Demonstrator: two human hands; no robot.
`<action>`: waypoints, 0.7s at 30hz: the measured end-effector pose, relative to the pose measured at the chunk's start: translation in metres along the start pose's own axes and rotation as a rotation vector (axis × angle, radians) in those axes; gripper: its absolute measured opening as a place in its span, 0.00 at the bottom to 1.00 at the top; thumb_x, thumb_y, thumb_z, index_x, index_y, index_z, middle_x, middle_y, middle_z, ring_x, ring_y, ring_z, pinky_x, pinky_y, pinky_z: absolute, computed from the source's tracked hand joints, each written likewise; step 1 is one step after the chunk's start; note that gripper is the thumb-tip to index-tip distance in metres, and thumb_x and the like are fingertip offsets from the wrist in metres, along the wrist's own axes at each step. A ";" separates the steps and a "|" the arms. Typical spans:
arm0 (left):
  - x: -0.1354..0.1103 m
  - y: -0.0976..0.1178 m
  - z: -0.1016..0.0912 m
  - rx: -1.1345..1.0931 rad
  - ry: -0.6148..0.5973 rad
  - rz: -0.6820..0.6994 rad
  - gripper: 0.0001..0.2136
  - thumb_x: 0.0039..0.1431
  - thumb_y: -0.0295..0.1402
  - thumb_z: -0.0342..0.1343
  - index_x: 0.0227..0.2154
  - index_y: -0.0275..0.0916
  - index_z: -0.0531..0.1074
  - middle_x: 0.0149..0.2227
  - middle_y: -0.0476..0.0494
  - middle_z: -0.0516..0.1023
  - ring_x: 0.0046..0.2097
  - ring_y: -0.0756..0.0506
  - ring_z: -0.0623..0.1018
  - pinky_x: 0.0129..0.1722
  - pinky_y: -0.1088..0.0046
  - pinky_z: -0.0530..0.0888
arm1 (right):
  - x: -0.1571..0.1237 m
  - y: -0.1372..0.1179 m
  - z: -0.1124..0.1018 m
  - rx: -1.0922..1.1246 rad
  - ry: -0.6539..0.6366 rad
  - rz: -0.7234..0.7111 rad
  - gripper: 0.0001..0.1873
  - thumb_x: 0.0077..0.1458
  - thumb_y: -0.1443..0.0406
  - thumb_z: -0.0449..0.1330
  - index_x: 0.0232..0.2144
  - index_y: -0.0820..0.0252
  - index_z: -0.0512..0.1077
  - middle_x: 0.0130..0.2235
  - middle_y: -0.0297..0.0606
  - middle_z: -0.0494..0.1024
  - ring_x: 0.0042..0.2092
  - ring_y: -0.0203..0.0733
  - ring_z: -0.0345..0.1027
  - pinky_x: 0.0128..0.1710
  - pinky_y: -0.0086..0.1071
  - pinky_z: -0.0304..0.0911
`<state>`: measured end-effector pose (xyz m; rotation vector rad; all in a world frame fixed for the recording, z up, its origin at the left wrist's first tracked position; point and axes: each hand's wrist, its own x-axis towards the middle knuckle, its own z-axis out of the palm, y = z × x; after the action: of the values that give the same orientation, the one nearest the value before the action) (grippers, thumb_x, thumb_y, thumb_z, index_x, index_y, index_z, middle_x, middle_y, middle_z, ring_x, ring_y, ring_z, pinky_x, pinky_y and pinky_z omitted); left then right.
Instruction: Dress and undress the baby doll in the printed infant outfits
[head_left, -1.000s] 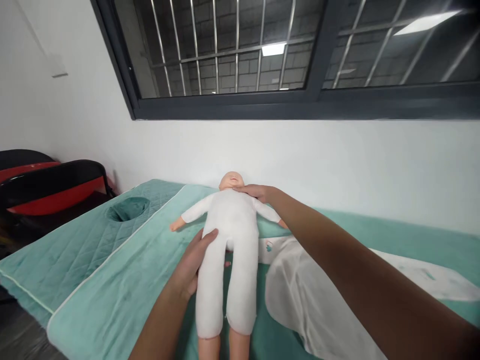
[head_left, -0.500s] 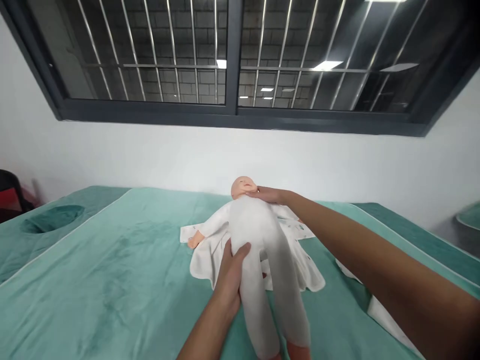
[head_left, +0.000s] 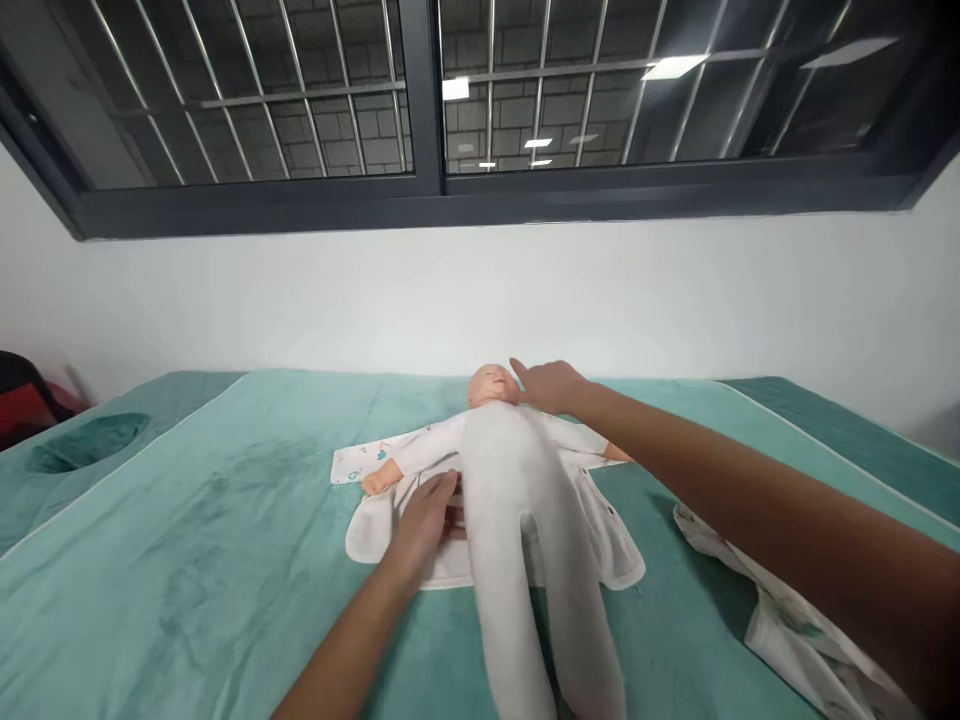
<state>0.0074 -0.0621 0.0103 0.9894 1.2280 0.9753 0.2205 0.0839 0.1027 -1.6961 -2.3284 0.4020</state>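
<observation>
A baby doll (head_left: 501, 470) in a white long-sleeved, long-legged suit lies on its back, head towards the wall. Its arms are spread and its legs point at me. Under it is a spread white baby garment (head_left: 369, 530) with small prints on its sleeves. My left hand (head_left: 424, 520) rests on that garment against the doll's side, fingers stretched and partly hidden by the body. Beside the doll's head (head_left: 491, 385) is my right hand (head_left: 551, 387), one digit extended upward, the other fingertips at the neck and partly hidden.
A green plush cover (head_left: 225, 540) lies beneath everything, with a round hollow (head_left: 90, 442) at far left. Another printed white cloth (head_left: 795, 620) lies at lower right, partly behind my right forearm. A white wall (head_left: 450, 300) and barred window (head_left: 427, 100) stand behind.
My left hand has loosened from the doll's hip and slid left onto the garment. My right hand has moved slightly right, off the chest and chin. The doll lies flatter, its arms more visible.
</observation>
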 end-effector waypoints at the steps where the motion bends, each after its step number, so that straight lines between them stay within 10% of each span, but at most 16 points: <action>1: 0.010 0.001 -0.005 0.116 0.028 0.044 0.17 0.61 0.45 0.48 0.38 0.36 0.73 0.33 0.42 0.78 0.28 0.48 0.75 0.26 0.72 0.72 | 0.002 -0.011 0.000 -0.049 0.030 -0.018 0.33 0.53 0.47 0.58 0.54 0.63 0.65 0.47 0.55 0.76 0.52 0.63 0.67 0.48 0.48 0.60; 7: 0.050 -0.006 -0.008 0.759 0.114 0.535 0.13 0.59 0.27 0.44 0.35 0.37 0.75 0.38 0.37 0.80 0.42 0.40 0.77 0.45 0.62 0.70 | 0.014 -0.106 0.064 -0.195 -0.049 -0.555 0.19 0.55 0.52 0.57 0.45 0.54 0.71 0.47 0.43 0.75 0.47 0.52 0.68 0.40 0.38 0.60; 11: 0.055 -0.020 -0.013 0.806 0.147 0.537 0.14 0.61 0.29 0.44 0.40 0.37 0.75 0.43 0.35 0.79 0.46 0.38 0.76 0.46 0.61 0.70 | 0.020 -0.130 0.105 -0.108 -0.205 -0.547 0.12 0.52 0.53 0.62 0.33 0.54 0.75 0.33 0.35 0.77 0.33 0.43 0.70 0.33 0.35 0.58; 17: 0.055 -0.011 -0.038 1.123 0.317 0.659 0.14 0.60 0.27 0.47 0.46 0.40 0.73 0.47 0.37 0.76 0.50 0.38 0.72 0.47 0.60 0.69 | 0.011 -0.109 0.082 0.119 -0.027 -0.479 0.19 0.60 0.49 0.52 0.46 0.52 0.71 0.47 0.35 0.75 0.47 0.45 0.68 0.42 0.36 0.60; 21: 0.062 -0.002 -0.062 1.233 0.540 0.450 0.13 0.58 0.30 0.50 0.45 0.37 0.72 0.45 0.32 0.75 0.49 0.32 0.71 0.43 0.55 0.68 | 0.003 -0.102 0.069 0.353 -0.074 -0.439 0.19 0.56 0.48 0.57 0.45 0.49 0.73 0.47 0.33 0.75 0.49 0.44 0.67 0.46 0.35 0.59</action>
<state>-0.0485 0.0005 -0.0133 2.1065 2.2075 0.7858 0.1049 0.0512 0.0746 -0.9951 -2.4125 0.7389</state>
